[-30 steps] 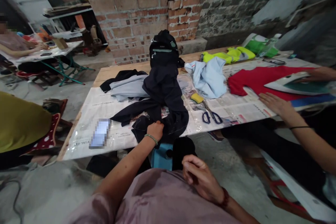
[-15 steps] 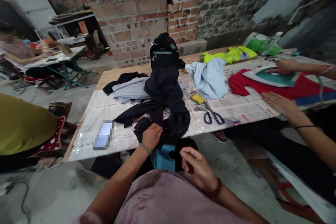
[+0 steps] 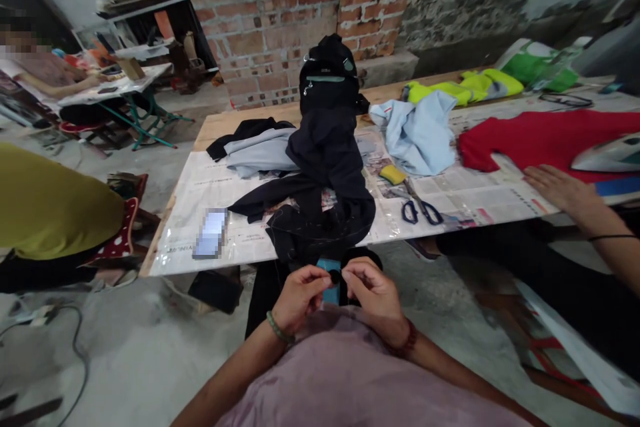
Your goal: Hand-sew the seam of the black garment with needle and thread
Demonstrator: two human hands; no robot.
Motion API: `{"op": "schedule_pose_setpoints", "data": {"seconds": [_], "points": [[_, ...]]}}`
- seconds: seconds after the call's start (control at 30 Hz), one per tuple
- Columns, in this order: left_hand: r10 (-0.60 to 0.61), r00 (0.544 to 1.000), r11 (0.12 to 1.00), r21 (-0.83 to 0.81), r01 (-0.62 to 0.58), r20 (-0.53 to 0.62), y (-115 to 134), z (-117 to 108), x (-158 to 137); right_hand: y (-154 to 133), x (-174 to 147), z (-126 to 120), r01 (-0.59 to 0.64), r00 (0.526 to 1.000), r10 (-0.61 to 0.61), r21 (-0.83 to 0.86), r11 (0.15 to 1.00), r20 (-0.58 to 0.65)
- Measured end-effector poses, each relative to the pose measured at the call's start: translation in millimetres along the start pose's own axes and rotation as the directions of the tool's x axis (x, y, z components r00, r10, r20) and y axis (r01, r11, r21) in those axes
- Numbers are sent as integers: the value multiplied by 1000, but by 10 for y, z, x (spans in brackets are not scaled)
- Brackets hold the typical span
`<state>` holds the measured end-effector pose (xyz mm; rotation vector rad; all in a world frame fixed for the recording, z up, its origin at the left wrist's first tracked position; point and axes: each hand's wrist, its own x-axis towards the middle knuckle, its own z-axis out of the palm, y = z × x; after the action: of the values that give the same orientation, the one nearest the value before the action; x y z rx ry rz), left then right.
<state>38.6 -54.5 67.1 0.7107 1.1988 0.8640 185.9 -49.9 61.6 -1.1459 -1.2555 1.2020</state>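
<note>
Obs.: left hand (image 3: pixel 301 297) and right hand (image 3: pixel 376 297) meet close to the body, fingertips just apart. In each, thumb and forefinger look pinched together; from where I stand I cannot tell whether anything fine sits between them. Dark garment (image 3: pixel 345 177), pale stitch lines visible, lies on the table (image 3: pixel 250 241) just beyond the grip. Relative to grip: scissors (image 3: pixel 418 200) beyond, rightward; phone (image 3: pixel 211 233) beyond, leftward; black bag (image 3: pixel 327 93) past the garment. Co-worker's hand (image 3: pixel 560 190) well right, touching red cloth (image 3: pixel 520 140).
</note>
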Motion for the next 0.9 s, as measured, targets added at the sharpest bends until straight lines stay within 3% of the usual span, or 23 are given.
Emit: {"op": "schedule_pose_setpoints", "data": {"seconds": [0.2, 0.5, 0.9], "points": [[-2, 1000, 998, 69, 3, -4, -42, 64, -24, -19, -72, 16, 54, 997, -51, -71, 996, 52], [23, 1000, 987, 161, -21, -14, -80, 95, -16, 27, -97, 36, -21, 998, 27, -99, 995, 64], [10, 1000, 986, 167, -5, -28, -88, 121, 6, 62, -80, 16, -61, 995, 69, -108, 992, 68]]}}
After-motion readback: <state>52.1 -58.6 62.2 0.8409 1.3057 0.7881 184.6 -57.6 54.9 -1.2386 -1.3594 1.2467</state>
